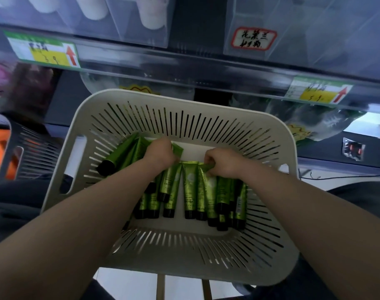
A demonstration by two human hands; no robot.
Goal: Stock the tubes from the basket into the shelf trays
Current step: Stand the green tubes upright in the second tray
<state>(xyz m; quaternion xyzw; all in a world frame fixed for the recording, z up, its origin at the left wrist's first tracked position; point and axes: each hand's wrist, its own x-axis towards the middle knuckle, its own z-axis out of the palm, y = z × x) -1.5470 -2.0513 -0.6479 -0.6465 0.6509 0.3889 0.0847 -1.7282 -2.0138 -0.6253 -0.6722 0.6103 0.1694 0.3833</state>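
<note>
Many green black-capped tubes (190, 191) lie in the cream slotted plastic basket (76, 118). Left hand (161, 153) fingers grip several of them, fanned leftward. Right hand (222, 162) fingers pinch 1 tube's crimped end. Clear plastic shelf trays (314, 29) sit beyond.

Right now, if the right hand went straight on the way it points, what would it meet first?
The right hand pinches a tube end. Straight on along its forearm's line, it would likely meet the left hand and its tubes. If it passes those, it meets the basket's far wall. Depth is unclear.
</note>
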